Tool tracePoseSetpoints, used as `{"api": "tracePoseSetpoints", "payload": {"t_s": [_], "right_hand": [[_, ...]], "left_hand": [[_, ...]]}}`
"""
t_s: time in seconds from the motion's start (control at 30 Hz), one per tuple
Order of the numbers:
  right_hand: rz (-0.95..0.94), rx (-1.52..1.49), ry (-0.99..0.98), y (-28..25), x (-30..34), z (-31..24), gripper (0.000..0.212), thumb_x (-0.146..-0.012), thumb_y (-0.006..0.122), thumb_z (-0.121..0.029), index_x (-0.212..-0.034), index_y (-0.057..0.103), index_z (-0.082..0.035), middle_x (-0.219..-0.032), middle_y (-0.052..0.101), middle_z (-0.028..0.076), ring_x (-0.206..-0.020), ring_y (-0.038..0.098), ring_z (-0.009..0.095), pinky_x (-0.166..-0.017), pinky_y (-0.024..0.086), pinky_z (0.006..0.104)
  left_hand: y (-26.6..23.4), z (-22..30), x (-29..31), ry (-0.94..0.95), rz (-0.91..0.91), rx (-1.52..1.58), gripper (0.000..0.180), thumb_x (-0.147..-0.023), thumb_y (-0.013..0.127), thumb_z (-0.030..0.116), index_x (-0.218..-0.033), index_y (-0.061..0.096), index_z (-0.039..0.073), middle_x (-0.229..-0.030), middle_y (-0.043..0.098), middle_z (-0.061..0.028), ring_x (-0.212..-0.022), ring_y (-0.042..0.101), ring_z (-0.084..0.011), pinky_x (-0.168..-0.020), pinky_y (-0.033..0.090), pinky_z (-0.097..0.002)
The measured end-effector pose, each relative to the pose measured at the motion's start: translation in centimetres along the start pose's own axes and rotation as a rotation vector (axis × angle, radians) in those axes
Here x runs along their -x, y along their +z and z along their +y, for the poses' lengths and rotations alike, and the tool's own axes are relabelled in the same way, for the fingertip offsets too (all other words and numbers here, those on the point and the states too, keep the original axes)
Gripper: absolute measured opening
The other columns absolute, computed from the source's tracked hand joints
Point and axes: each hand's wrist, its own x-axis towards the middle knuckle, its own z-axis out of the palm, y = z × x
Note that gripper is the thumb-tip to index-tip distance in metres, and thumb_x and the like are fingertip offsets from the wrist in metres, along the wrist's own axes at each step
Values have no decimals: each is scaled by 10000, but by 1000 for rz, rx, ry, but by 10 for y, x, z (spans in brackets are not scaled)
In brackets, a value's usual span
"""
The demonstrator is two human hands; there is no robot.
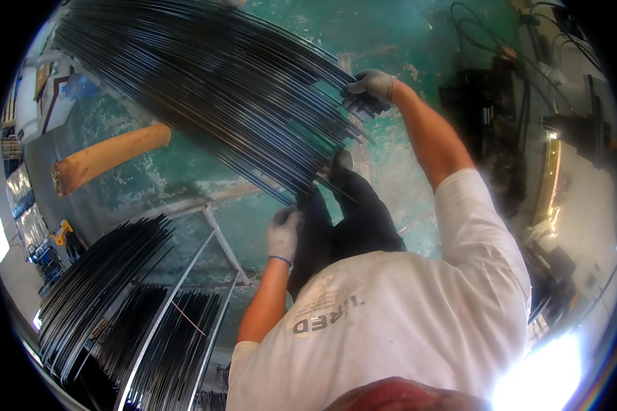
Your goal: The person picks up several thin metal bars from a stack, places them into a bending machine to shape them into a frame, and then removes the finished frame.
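Observation:
A thick bundle of thin dark metal rods [206,89] slants from the upper left down to the middle, above a worn green floor [391,41]. My right hand [371,85], in a grey glove, grips the rods at the bundle's right edge with the arm stretched out. My left hand [284,233], also gloved, is closed at the rods' near lower ends, just in front of my dark trousers [349,219]. My white shirt fills the lower middle.
More dark rods lie on a metal-framed rack [103,288] at the lower left. A tan roll [110,157] lies on the floor at the left. A yellow power tool [63,233] sits far left. Dark machinery with cables [500,103] stands at the right.

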Motion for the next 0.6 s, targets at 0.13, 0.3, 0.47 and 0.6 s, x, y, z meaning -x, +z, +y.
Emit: {"api": "tracePoseSetpoints", "payload": {"t_s": [0.13, 0.3, 0.47, 0.6], "right_hand": [[28, 69, 1, -7, 3, -7, 301, -1006, 694, -267, -1073, 710, 26, -885, 762, 130, -727, 735, 213, -664, 624, 382], [173, 403, 9, 3, -2, -8, 482, -930, 786, -489, -905, 721, -13, -783, 697, 82, -668, 671, 177, -611, 560, 364], [432, 929, -31, 81, 41, 0, 547, -920, 749, -527, -964, 772, 18, -837, 722, 182, -773, 688, 319, -749, 543, 454], [444, 805, -2, 151, 143, 69, 607, -913, 710, -591, -942, 766, 13, -878, 734, 243, -837, 727, 370, -760, 552, 473]], "left_hand": [[-1, -2, 0, 12, 9, -18, 308, -975, 663, 154, -1194, 678, -62, -1052, 726, -137, -869, 723, -222, -812, 585, -347], [8, -2, 4, -12, 16, -19, 265, -976, 675, 134, -1173, 682, -43, -953, 713, -86, -815, 679, -162, -732, 540, -303], [12, 19, -9, 60, -108, 19, 287, -1013, 646, 218, -1127, 659, -45, -998, 705, -127, -864, 706, -217, -799, 588, -362], [15, 59, -39, 168, -223, 300, 299, -1038, 627, 273, -1147, 644, -5, -997, 700, -126, -894, 695, -249, -812, 590, -406]]}}
